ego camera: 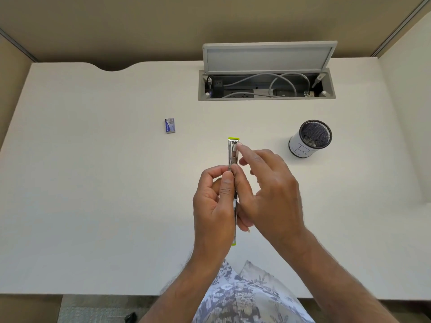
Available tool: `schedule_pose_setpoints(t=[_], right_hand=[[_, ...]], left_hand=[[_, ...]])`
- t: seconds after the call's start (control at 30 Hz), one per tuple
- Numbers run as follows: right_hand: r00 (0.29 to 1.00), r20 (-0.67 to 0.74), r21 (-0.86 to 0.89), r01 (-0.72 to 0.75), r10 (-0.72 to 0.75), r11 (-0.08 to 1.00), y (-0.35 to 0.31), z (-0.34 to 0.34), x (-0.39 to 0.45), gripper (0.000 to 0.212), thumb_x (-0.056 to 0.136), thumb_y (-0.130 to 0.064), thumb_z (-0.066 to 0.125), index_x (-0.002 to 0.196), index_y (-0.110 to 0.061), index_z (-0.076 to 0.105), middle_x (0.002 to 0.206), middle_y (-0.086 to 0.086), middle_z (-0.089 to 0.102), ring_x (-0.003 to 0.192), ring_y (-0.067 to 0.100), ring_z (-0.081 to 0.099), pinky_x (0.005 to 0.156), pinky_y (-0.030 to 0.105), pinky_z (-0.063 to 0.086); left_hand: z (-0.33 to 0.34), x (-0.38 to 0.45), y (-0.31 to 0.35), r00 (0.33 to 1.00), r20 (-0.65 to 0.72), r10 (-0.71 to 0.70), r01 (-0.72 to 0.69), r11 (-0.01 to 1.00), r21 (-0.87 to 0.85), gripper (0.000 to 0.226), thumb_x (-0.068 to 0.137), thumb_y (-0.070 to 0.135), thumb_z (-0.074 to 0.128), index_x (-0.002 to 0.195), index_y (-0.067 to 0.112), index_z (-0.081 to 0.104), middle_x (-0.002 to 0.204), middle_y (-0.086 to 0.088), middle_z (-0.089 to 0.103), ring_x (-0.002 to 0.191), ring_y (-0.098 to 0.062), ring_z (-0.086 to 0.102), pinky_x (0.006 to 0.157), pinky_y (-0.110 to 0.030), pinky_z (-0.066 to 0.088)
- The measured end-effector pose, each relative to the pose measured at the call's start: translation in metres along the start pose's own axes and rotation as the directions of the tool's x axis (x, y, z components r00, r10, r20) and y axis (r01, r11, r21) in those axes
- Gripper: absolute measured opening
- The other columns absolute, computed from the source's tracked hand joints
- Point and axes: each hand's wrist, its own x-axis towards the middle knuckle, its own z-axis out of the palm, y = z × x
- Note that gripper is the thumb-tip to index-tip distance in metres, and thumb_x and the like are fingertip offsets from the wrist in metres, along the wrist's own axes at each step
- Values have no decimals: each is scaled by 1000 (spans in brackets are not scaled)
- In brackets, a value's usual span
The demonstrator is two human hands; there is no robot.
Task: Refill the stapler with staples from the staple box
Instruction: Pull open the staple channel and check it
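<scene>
The white surface (93, 183) fills most of the frame, running from the tan wall at the top down to my patterned shirt (245, 297) at the bottom centre. In the upper right of the frame a cable box (267, 86) is sunk into the surface, its grey lid (268, 57) tipped up, with grey cables and plugs lying inside. Below it, right of centre, stands a cup (309, 142) with a dark mesh inside and a white wrap with pen marks on it.

My two hands meet in the middle of the frame around the stapler (233, 152). My left hand (214, 203) has the grip: fingers curled round the stapler from the left, thumb pressed along its side. My right hand (268, 190) comes in from the right with its fingers half curled, the forefinger stretched out so its tip touches the metal near the far end, and the thumb laid against the stapler's side beside my left thumb.

The stapler is long and thin, a bright steel channel seen edge-on, pointing away from me, with a lime-green tip at the far end and another green end showing below my hands. It is held up off the surface.

The staple box (170, 125) lies well apart, up and left of centre, small, blue and white, flat on the surface.
</scene>
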Motion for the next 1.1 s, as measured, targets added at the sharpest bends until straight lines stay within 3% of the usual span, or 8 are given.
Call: schedule_pose_setpoints(t=[0.13,0.27,0.5,0.8,0.9,1.1], right_hand=[[1000,26,47,-2,1,999,2,-3,11,27,98,-19,63,123,-13,70,100,2,68,81,19,62,64,36,55],[997,64,14,39,-40,999,5,-9,22,19,95,-19,67,112,-14,72,94,-1,67,76,11,57,61,31,52],[957,285,114,28,-60,993,15,-20,43,9,89,-20,70,98,-19,68,80,-7,65,66,16,60,65,34,52],[898,430,185,8,-88,983,16,-20,38,4,88,-18,69,89,-19,65,67,-8,65,65,15,61,62,37,52],[898,427,211,20,-111,977,17,-19,32,3,90,-18,68,91,-18,65,66,-8,65,65,15,61,62,36,52],[960,268,211,20,-78,977,21,-15,29,9,92,-11,69,100,-13,73,82,-5,69,68,12,63,65,30,54]], left_hand=[[2,-2,1,1000,8,14,-15,999,37,13,108,29,51,107,24,62,71,-5,70,35,-26,58,37,-28,49],[0,-2,1,999,3,35,-36,995,89,13,110,25,50,107,27,62,73,-1,69,36,-23,61,37,-27,50],[-1,-5,-1,1000,8,27,-28,992,122,13,111,21,48,110,20,61,82,-6,73,38,-22,61,39,-28,50],[-3,-5,-5,1000,-5,-5,6,994,111,15,111,22,48,107,22,62,76,-1,71,38,-21,61,38,-26,49],[-3,-5,-6,998,-3,-56,56,997,56,16,106,29,49,105,22,63,68,-5,69,38,-23,60,39,-27,48],[-3,-2,-6,994,33,-105,104,994,21,18,101,35,48,101,22,60,71,-4,66,35,-20,51,37,-24,41]])
